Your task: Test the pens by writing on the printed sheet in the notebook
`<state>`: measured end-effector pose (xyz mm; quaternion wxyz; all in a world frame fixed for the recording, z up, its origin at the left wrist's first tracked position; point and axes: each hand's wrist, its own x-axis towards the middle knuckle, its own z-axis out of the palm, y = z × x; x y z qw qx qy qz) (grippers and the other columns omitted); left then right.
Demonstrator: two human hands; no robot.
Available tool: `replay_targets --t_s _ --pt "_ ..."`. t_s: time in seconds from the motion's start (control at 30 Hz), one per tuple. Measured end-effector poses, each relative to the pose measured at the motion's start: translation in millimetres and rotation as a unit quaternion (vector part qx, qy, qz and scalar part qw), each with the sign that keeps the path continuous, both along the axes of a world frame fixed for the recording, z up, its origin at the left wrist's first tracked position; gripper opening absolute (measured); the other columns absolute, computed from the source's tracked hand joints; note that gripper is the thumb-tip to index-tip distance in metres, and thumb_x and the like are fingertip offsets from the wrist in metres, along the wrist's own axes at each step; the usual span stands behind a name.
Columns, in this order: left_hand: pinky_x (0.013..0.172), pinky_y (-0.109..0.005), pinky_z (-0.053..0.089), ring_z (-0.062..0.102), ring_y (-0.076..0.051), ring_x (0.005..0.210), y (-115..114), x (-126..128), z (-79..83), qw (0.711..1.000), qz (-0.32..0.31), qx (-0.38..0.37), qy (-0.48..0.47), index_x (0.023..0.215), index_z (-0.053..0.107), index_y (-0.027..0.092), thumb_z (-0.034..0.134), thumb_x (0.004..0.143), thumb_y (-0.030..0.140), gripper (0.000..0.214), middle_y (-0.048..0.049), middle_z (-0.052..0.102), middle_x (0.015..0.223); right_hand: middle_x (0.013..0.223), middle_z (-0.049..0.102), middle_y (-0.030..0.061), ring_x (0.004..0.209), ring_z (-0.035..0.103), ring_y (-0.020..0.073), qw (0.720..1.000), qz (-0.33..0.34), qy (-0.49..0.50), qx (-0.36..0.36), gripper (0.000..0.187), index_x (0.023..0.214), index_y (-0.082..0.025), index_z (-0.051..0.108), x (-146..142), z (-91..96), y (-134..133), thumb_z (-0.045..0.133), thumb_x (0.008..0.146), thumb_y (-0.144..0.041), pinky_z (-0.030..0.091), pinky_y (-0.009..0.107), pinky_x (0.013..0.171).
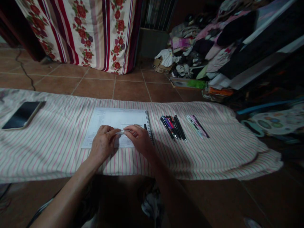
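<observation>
My left hand (104, 141) and my right hand (139, 138) meet above an open spiral notebook (114, 115). Between their fingertips they pinch a thin, clear pen barrel (119, 132), one end in each hand. On the notebook's right part, close to the wire binding, lies a short black piece (145, 126) like a pen cap. To the right of the notebook rests a bunch of dark pens (174, 128), with some purple and red among them. Farther right is a smaller group of pale and pink pens (197, 126).
A striped cloth (225, 142) covers the low surface under everything. A smartphone (22, 115) lies at the far left. Beyond are a tiled floor (95, 82), a floral curtain (99, 34) and a heap of clothes (190, 47). A patterned plastic item (277, 122) stands at the right.
</observation>
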<state>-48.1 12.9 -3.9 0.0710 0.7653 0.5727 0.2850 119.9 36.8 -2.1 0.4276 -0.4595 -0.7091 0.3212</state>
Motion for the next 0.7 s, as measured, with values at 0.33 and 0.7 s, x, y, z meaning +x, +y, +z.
replay_targets --t_s 0.33,0.7 --pt "0.079 -0.037 0.045 0.052 -0.024 0.088 1.1 1.1 6.2 0.999 -0.017 -0.006 -0.028 0.087 0.058 0.018 0.049 0.086 0.025 0.012 -0.0075 0.062 0.086 0.078 0.067 0.0010 0.069 0.059 0.0149 0.999 -0.026 0.003 -0.024 0.011 0.080 -0.023 0.068 4.3 -0.9 2.3 0.057 0.079 -0.027 0.045 0.027 0.066" --pt "0.077 -0.039 0.045 0.052 -0.024 0.086 2.0 1.3 2.3 0.999 -0.034 -0.007 -0.039 0.088 0.059 0.015 0.044 0.088 0.027 0.019 -0.0085 0.062 0.085 0.071 0.065 0.0004 0.063 0.058 0.0124 0.999 -0.034 0.007 -0.041 0.013 0.076 -0.020 0.067 3.7 0.3 2.0 0.055 0.077 -0.025 0.044 0.023 0.061"
